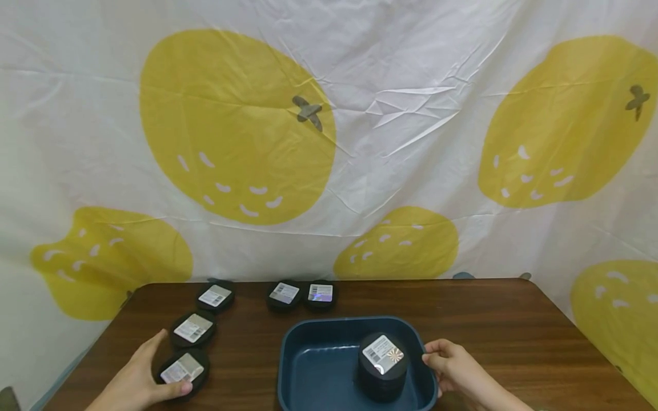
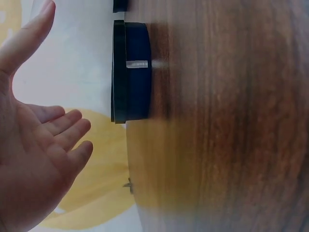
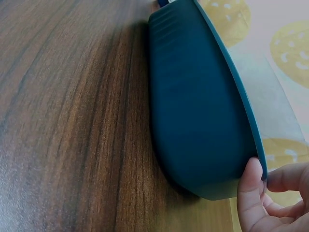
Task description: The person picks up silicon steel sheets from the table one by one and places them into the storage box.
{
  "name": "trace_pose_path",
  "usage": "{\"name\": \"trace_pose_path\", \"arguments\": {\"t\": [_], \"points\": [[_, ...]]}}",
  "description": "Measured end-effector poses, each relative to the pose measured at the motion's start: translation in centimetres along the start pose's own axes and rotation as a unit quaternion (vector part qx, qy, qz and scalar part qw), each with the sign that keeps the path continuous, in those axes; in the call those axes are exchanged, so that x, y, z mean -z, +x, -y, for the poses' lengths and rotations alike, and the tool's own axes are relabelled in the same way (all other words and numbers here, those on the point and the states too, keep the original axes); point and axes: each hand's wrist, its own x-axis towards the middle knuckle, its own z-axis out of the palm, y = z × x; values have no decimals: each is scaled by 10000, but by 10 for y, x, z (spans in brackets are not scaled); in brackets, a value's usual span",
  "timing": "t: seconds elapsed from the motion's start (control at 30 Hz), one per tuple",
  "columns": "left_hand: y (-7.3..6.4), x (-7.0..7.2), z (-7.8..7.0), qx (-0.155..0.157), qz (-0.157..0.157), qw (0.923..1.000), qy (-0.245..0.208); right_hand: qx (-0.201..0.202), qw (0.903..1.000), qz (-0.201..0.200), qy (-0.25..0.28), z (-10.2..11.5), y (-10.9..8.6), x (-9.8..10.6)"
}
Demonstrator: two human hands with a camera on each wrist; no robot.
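Note:
My left hand [image 1: 136,374] is spread with thumb and fingers apart around the nearest flat, round black container [image 1: 182,368], which has a white barcode label. In the left wrist view the palm [image 2: 36,145] faces a dark container [image 2: 137,92] with a strip of clear tape on its side, a gap between them. My right hand [image 1: 452,365] pinches the right rim of a blue rectangular basin [image 1: 313,365] between thumb and fingers. The right wrist view shows that hand [image 3: 270,203] at the basin's corner [image 3: 203,106]. Inside the basin stands a stack of black containers [image 1: 382,368], right of its middle.
Two more black containers line the left side, one in the middle [image 1: 192,329] and one farther back [image 1: 216,295]. Another pair, a left one [image 1: 284,295] and a right one [image 1: 321,294], sits at the back edge of the brown wooden table [image 1: 488,319]. A lemon-print cloth [image 1: 401,142] hangs behind.

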Motion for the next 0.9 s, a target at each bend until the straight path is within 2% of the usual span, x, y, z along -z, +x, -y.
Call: {"name": "trace_pose_path", "arguments": {"t": [0.4, 0.67, 0.9], "points": [[2, -7, 5, -278, 195, 9994, 1, 3, 10000, -33, -16, 2, 0, 1], [6, -6, 3, -134, 472, 9987, 133, 12, 10000, 84, 32, 0, 1, 2], [9, -11, 8, -129, 429, 9985, 323, 88, 9998, 157, 61, -1, 2, 2]]}}
